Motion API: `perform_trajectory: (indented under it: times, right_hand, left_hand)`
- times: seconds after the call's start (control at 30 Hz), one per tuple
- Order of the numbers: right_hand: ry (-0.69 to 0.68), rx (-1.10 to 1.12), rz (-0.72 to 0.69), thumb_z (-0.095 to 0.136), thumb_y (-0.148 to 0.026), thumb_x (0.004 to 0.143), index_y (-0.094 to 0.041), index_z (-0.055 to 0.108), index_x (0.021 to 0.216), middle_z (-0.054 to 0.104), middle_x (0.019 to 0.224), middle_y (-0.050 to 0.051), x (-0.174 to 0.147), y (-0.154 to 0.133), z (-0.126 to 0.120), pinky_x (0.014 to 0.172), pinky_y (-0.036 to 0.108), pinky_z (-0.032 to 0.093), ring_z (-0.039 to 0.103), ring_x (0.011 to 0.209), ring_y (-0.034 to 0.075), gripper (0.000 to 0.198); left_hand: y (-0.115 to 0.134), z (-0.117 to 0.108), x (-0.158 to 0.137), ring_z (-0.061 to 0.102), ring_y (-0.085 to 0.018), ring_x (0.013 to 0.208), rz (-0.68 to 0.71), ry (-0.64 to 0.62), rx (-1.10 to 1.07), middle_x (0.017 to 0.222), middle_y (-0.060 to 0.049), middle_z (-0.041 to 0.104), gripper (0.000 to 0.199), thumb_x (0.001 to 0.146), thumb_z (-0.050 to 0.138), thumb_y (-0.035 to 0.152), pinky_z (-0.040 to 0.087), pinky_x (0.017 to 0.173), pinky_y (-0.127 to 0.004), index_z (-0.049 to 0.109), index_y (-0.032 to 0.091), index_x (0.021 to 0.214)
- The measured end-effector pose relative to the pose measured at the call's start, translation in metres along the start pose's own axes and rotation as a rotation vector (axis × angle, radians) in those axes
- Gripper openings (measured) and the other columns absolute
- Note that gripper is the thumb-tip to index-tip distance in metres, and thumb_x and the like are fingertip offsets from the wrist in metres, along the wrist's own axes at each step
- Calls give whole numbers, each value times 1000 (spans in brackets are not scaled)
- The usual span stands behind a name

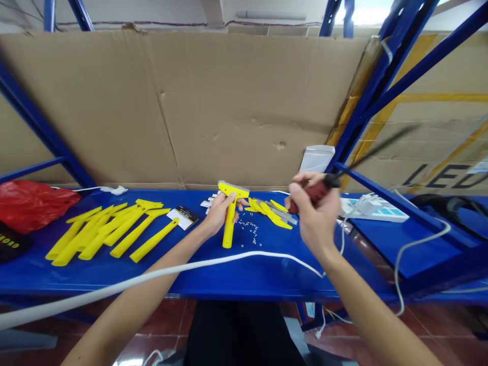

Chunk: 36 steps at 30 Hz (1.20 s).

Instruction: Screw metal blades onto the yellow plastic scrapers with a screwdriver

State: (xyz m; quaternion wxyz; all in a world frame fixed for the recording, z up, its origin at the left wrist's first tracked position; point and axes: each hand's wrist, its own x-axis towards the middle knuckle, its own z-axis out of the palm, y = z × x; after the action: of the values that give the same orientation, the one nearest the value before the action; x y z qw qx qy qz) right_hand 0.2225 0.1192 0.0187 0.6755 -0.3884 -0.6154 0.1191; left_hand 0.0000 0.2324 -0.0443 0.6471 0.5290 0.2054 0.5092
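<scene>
Yellow against blue

We see a plain yellow T-shaped plastic scraper [229, 223], a long dark-red-and-black screwdriver [316, 195], a flat blue tabletop [244, 278], a crumpled red bag [36, 201] — and a flat tan cardboard panel [438, 140] banded in yellow-orange.

We're looking straight at a tall sheet of brown corrugated cardboard [236, 112], standing behind a blue metal workbench [267, 277]. Over to our right, blue shelf posts [396, 56] slant across the view, and beyond them sits a yellow-taped carton [430, 147] lettered LED. Up top, we catch white wall or ceiling [152, 12] and bright glare [371, 12]; below, glossy reddish-brown floor tiles [163, 320].
</scene>
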Motion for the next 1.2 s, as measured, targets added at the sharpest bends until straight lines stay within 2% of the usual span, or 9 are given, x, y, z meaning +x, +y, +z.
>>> perform_trajectory:
  times: [0.07,0.2,0.33,0.47,0.57,0.7,0.8,0.97,1.2]
  right_hand:
    - [13,-6,118,80,-56,97,-27,62,109,74,112,8,6,23,15,62,32,59,70,78,17,36]
    - [-282,37,370,92,-60,80,-23,58,96,79,105,8,12,59,27,50,31,56,65,59,14,53]
    - [-404,149,496,97,-60,72,-26,49,93,82,107,8,8,75,30,47,31,58,68,58,15,63]
    - [-396,152,512,97,-58,73,-27,47,91,82,100,6,4,83,30,48,33,58,68,56,16,62]
    - [-467,82,520,93,-62,79,-26,53,92,80,94,5,6,88,23,47,33,53,65,56,17,55]
    - [-650,-91,410,90,-62,84,-23,61,84,71,79,1,8,96,4,57,32,47,55,61,15,48]
    - [-837,-105,347,90,-62,84,-22,61,74,66,76,-1,5,100,-8,64,31,44,51,65,14,51]
    - [-1113,-81,348,90,-54,88,-21,75,83,71,81,0,-6,98,-13,65,30,44,55,67,14,37]
    - [-1149,-96,357,87,-42,95,-19,82,95,81,91,3,-15,90,-13,69,28,47,68,74,15,23]
  left_hand:
    - [0,1,-2,68,-17,63,-53,-15,6,91,-14,83,50,86,92,54,48,38,-22,64,15,99]
    - [3,2,-6,73,-19,68,-163,-83,56,92,-16,84,47,89,91,46,51,40,-22,69,11,112]
    - [2,3,-8,73,-17,69,-241,-115,120,99,-18,85,43,95,86,42,53,43,-21,71,9,119]
    - [-4,3,-8,70,-15,67,-296,-101,133,98,-18,85,36,96,84,38,49,42,-20,71,10,114]
    - [-7,-1,-6,67,-14,64,-330,-85,108,97,-17,84,30,97,83,35,47,40,-19,70,11,109]
    - [-9,-7,-1,62,-12,57,-353,-11,67,92,-17,82,21,97,80,29,45,39,-20,69,11,98]
    - [-13,-11,1,64,-13,59,-368,66,81,92,-16,82,20,97,80,28,47,39,-20,69,11,98]
    - [-19,-16,-1,70,-16,64,-370,82,104,92,-16,84,24,96,83,31,50,40,-20,69,12,100]
    - [-17,-17,-10,72,-17,60,-480,-8,219,94,-16,86,28,98,82,36,54,40,-23,71,12,106]
